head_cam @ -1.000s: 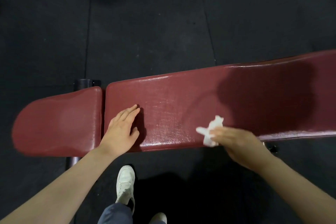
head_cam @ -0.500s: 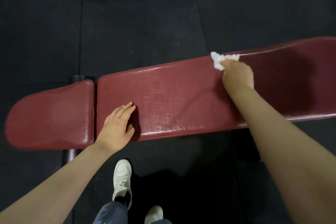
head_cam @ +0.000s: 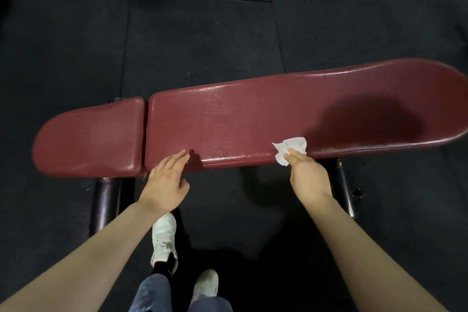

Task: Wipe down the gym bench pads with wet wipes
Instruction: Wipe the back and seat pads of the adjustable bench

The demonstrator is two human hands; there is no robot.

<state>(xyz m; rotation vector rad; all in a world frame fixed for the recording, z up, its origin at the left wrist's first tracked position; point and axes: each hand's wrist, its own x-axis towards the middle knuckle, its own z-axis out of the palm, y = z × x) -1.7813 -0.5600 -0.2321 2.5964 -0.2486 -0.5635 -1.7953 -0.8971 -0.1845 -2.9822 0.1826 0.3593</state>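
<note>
Long back pad [head_cam: 253, 119]: dark red vinyl-like cover, glossy, finely grained.
Short seat pad [head_cam: 88, 137]: same red cover, duller sheen.
Wet wipe [head_cam: 291, 148]: thin white crumpled sheet, matt.
Floor [head_cam: 197, 40]: black matting, matt, speckled.
Bench leg [head_cam: 105, 200]: dark tube, slightly shiny.

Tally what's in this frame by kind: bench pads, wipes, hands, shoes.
Bench pads: 2, short pad and long pad
Wet wipes: 1, wet wipe
Hands: 2, left hand, right hand
Shoes: 2
Total: 7

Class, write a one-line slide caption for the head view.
Right hand presses a wet wipe on the long red bench pad; left hand rests at its near edge.
</note>
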